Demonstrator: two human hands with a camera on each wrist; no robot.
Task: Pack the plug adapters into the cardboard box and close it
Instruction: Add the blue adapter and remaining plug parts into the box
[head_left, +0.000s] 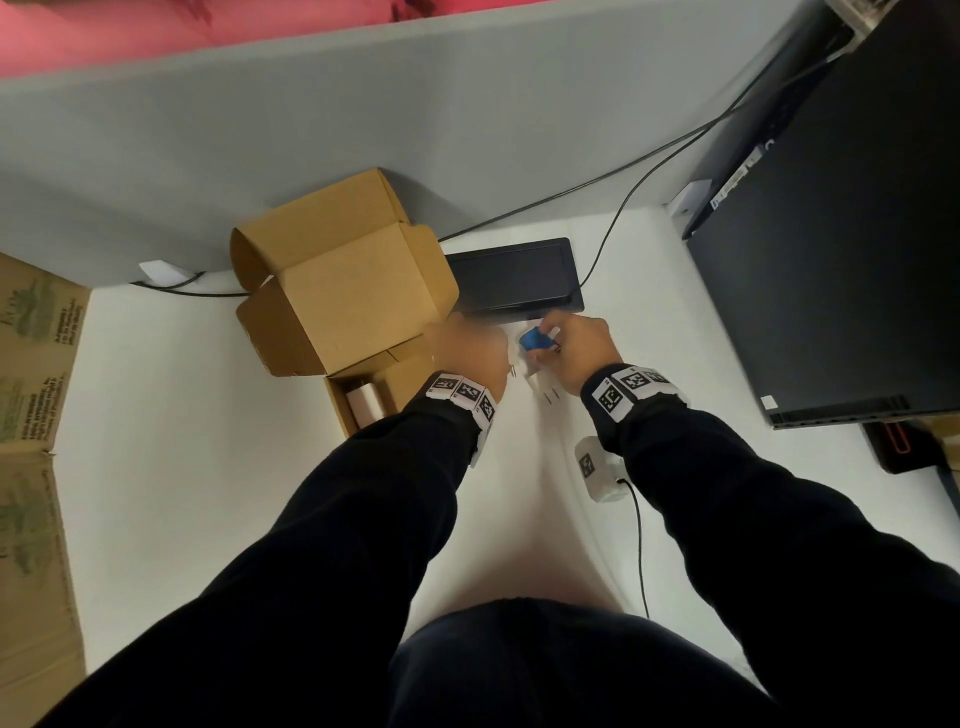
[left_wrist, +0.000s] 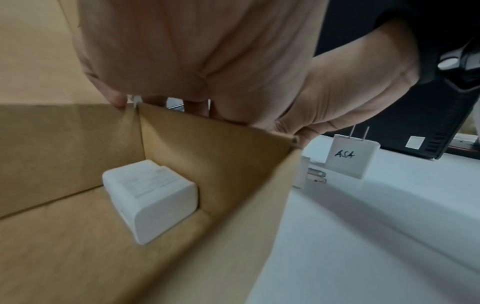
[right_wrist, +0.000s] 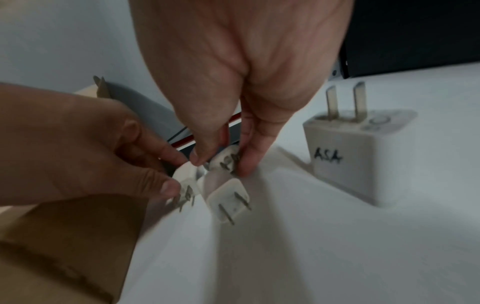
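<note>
A white desk (head_left: 171, 457) fills the centre of the head view, bounded by a grey partition (head_left: 260, 135) across the top and a black computer case (head_left: 841, 270) at the right. The cardboard box (head_left: 343, 301), plain brown corrugated board, stands left of centre with its lid flaps raised. A white adapter (head_left: 366, 402) lies in its open compartment at the lower edge. The left hand (head_left: 467, 351) and right hand (head_left: 576, 351) meet just right of the box, beside a blue item (head_left: 532, 340) whose identity cannot be determined. A black tablet-like panel (head_left: 514, 278) lies flat behind the hands.

In the left wrist view, the box interior occupies the lower left. One white block adapter (left_wrist: 150, 197), rounded at the edges and bearing a printed label, rests on the box floor against the inner wall. Right of the box, an adapter marked "ASA" (left_wrist: 350, 156) stands on the desk, prongs upward.

In the right wrist view, the left hand's fingers (right_wrist: 168, 186) pinch a small white adapter (right_wrist: 185, 185) at centre left. The right hand's fingertips (right_wrist: 245, 162) pinch a second small white adapter (right_wrist: 228, 160). A third small adapter (right_wrist: 228, 198), two flat prongs facing the camera, lies on the desk just below them. The "ASA" adapter stands at the right.
</note>
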